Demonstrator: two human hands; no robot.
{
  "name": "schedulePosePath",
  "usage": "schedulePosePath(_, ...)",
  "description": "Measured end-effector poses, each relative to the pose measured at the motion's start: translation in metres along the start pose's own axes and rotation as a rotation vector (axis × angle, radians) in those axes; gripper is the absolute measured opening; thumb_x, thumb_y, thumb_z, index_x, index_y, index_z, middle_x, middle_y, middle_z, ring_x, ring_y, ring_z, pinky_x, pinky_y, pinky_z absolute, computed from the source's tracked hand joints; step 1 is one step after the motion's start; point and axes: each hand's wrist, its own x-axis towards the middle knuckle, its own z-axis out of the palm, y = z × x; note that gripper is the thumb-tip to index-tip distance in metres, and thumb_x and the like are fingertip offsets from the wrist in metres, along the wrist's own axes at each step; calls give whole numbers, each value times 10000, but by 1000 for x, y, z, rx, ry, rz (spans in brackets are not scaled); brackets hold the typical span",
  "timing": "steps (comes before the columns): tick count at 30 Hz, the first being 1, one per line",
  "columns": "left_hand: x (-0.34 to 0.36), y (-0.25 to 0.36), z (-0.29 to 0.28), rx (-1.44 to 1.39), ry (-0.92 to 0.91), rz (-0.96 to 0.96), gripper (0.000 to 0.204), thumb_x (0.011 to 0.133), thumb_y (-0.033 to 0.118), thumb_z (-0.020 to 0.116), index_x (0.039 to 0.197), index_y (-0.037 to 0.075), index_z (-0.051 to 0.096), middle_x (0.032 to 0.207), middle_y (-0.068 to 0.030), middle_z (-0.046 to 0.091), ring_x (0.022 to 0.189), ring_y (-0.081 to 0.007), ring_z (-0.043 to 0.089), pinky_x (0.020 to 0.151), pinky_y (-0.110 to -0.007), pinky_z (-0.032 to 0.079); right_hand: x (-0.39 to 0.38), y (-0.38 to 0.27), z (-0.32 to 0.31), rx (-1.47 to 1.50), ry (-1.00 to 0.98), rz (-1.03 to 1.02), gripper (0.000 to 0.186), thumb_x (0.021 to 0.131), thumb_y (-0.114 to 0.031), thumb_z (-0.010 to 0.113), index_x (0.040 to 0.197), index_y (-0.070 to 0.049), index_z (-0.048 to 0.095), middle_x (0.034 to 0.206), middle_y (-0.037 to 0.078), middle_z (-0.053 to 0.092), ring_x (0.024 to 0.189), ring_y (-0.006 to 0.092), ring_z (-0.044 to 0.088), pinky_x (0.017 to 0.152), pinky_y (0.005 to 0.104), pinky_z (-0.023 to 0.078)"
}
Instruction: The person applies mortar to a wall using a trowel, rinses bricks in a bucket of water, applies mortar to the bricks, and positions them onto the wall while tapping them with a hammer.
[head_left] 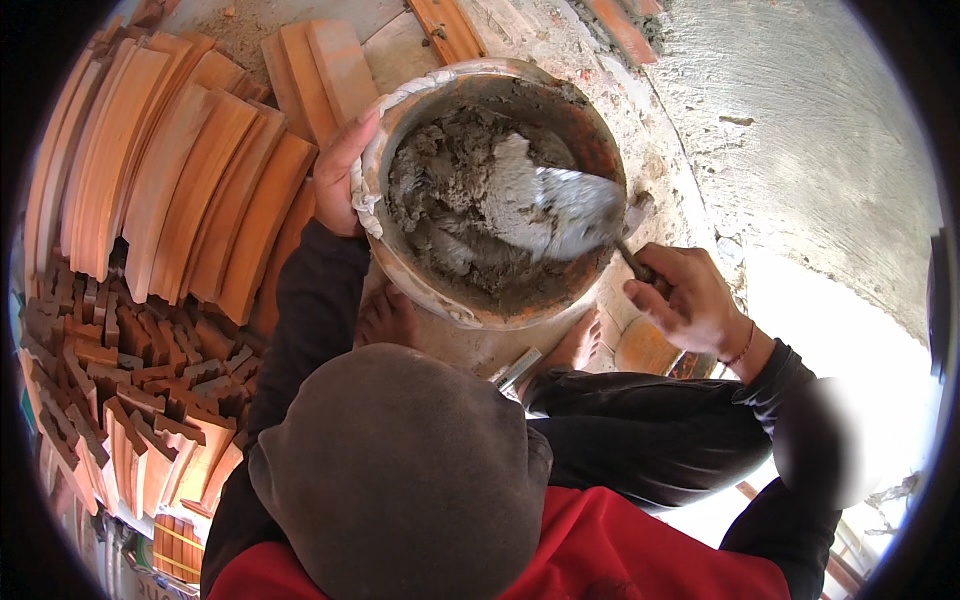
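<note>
- Wet, lumpy grey mortar (425, 165) sits inside a big round bucket with brown, rusty-looking walls (597, 140), in front of my feet.
- My right hand (685, 300) is wrapped around the thin dark handle of a silver metal trowel (590, 215). The trowel's blade looks blurry, is over the mortar, and has a grey lump on it.
- My left hand (340, 185) touches the left side of the bucket, by the twisted white rope (366, 190) on its rim. Most of those fingers are hidden, so I cannot tell how tightly they close.
- My two hands are apart, with the bucket between them.
- My bare feet (577, 343) are just below the bucket.
- Long, curved orange clay tiles (185, 170) stand close together on my left.
- Rough grey floor (810, 140) is on my right.
</note>
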Motion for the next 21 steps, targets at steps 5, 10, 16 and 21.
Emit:
schedulePosePath(5, 1, 1, 2, -38, -13, -41, 399, 1011, 222, 492, 1256, -78, 588, 1199, -147, 659, 1068, -202, 639, 958, -326, 490, 6, 28, 27, -363, 455, -372, 165, 861, -85, 678, 912, -19, 536, 684, 118, 546, 538, 324, 524, 504, 428, 410)
schedulePosePath(10, -1, 4, -14, 80, -39, -73, 485, 1043, 276, 375, 1381, -59, 464, 1372, -182, 549, 1250, -264, 542, 1097, -398, 400, -4, 5, 8, -170, 297, -192, 164, 881, -127, 673, 897, -29, 542, 632, 135, 526, 588, 354, 551, 526, 440, 424)
schedulePosePath(16, 9, -6, -19, 14, -54, -23, 465, 1039, 259, 384, 1355, -67, 484, 1334, -192, 571, 1218, -260, 563, 1073, -402, 424, 13, 1, 8, -110, -32, -106, 343, 996, -326, 530, 895, -10, 616, 694, 208, 604, 704, 419, 622, 644, 504, 489)
schedulePosePath(21, 3, 2, -6, -109, -223, -51, 457, 1027, 236, 407, 1344, -80, 502, 1326, -187, 583, 1207, -251, 573, 1071, -386, 423, 14, -13, -25, -586, 138, 79, 323, 982, -354, 525, 941, -57, 646, 767, 171, 670, 728, 362, 676, 657, 479, 530)
